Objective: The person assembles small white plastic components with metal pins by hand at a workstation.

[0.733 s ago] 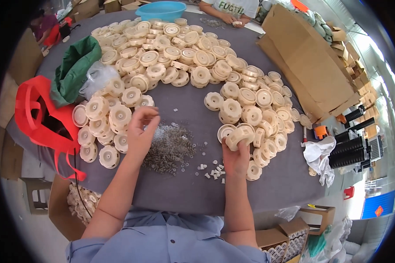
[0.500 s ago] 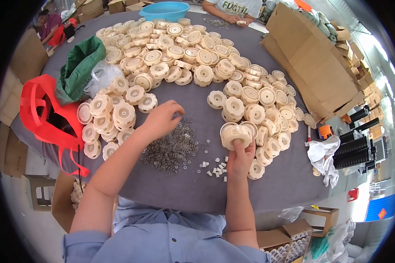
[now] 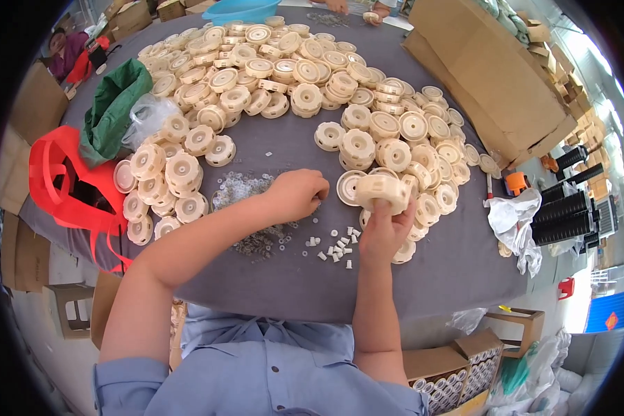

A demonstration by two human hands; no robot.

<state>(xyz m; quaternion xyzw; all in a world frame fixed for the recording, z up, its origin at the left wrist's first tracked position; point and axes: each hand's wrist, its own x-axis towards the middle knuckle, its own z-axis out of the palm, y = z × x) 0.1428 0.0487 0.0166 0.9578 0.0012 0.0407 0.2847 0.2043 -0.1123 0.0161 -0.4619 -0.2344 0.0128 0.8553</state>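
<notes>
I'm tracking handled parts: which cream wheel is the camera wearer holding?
The cream wheel gripped by the right hand; the neighbouring wheels lie piled on the grey table, unheld.

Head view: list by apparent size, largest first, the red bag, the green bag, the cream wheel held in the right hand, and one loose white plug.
1. Red bag
2. Green bag
3. Cream wheel
4. White plug
</notes>
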